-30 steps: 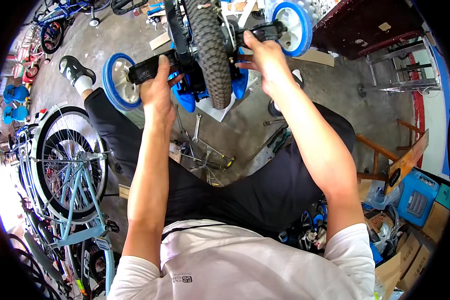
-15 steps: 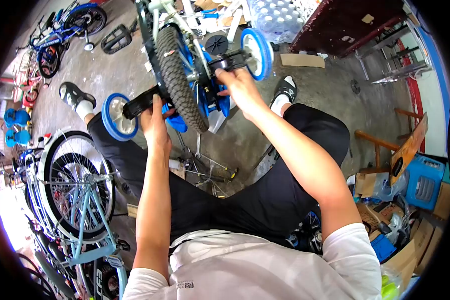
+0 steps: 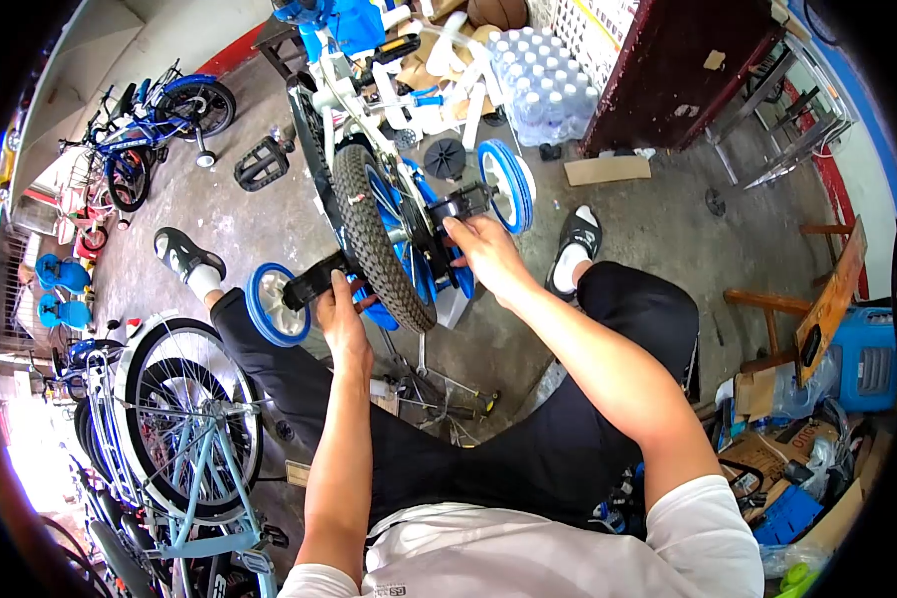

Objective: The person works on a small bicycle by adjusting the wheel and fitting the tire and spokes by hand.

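From my remote view, the left hand and right hand each grip a black bracket beside the small bicycle's rear tire

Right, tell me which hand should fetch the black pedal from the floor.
Left, probably: the left hand is on the same side of the tyre as the pedal; the right hand would reach across. Both hold stabiliser brackets.
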Demonstrator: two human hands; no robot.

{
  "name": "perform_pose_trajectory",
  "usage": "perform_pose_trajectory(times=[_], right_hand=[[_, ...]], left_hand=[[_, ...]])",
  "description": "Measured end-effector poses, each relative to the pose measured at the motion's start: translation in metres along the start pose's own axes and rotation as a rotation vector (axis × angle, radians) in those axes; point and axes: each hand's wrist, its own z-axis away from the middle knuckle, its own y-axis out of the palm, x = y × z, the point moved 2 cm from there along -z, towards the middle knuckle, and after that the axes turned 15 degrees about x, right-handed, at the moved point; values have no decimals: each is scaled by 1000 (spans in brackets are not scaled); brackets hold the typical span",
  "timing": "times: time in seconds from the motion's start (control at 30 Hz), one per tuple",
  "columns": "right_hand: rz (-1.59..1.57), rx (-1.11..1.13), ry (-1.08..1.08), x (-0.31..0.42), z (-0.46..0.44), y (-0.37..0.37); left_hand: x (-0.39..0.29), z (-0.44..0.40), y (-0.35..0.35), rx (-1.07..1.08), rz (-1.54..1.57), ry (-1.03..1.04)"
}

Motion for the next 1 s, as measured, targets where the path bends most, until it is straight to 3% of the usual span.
perform_pose_trajectory(times=[0.13, 0.2, 0.4, 0.63, 0.73, 0.87, 0.9, 0.93, 1.0], right_hand=[[-104, -3, -61, 1, 1, 2], [-101, -18, -23, 3, 4, -3], [-11, -75, -76, 9, 10, -9], [209, -187, -84, -3, 3, -9], [244, -200, -82, 3, 4, -3], [130, -280, -198, 14, 12, 29], [101, -244, -178, 1, 14, 20], [66, -204, -159, -6, 16, 19], [-7, -156, -21, -13, 24, 22]], left_hand=[[6, -4, 2, -22, 7, -18], [9, -1, 3, -43, -77, -95], [11, -3, 16, -79, -369, -67], [-5, 1, 7, -143, -271, 192], [0, 3, 7, -110, -241, 98], [-4, 17, 12, -92, -342, 255], [-3, 27, 12, -1, -341, 134], [-1, 36, 13, -72, -504, 249], [-11, 67, 25, -72, -351, 274]])
